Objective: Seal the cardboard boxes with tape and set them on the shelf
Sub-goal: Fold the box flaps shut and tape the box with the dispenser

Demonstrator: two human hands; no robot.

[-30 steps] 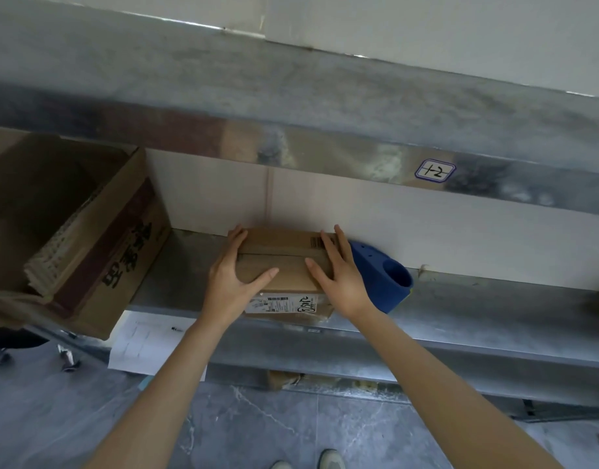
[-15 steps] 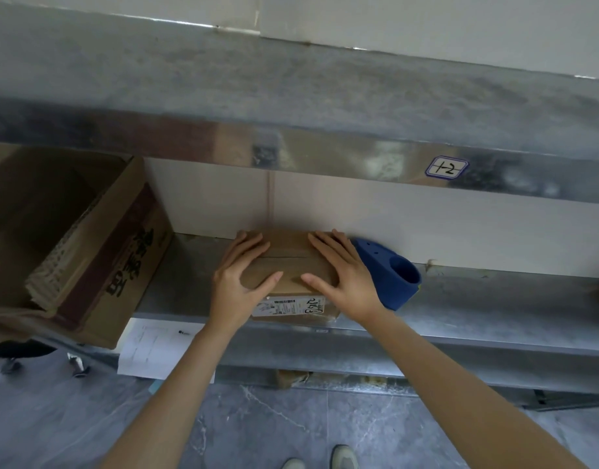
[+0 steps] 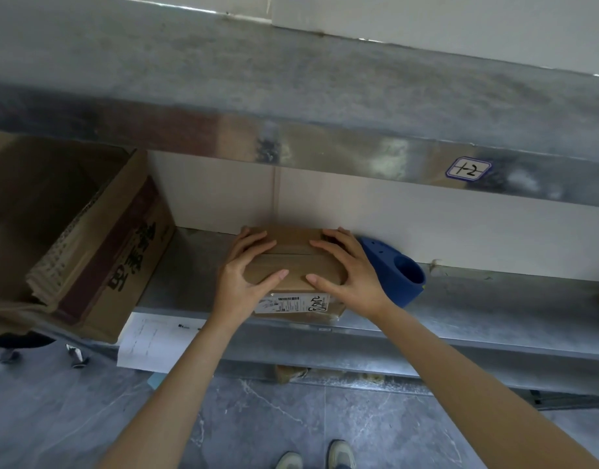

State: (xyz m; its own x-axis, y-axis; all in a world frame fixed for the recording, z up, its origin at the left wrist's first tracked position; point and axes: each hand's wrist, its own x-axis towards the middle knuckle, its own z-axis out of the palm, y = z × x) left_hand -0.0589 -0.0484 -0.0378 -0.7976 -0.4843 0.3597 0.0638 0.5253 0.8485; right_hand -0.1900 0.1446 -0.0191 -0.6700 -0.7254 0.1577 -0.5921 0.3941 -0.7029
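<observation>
A small brown cardboard box (image 3: 294, 255) with a white shipping label on its front rests on the metal shelf (image 3: 460, 309), its back against the pale wall. My left hand (image 3: 245, 275) lies over the box's left side, fingers spread on the top and thumb on the front edge. My right hand (image 3: 349, 272) holds the right side the same way. A tape seam runs across the box top between my hands.
A blue plastic holder (image 3: 398, 270) lies on the shelf, touching the box's right side. A large open cardboard carton (image 3: 88, 238) stands at the left end. An upper shelf beam with a handwritten label (image 3: 468, 168) hangs overhead. A white sheet (image 3: 152, 343) hangs below the shelf edge.
My hands have shifted from the box's sides further onto its top, and the box has slid slightly deeper toward the wall.
</observation>
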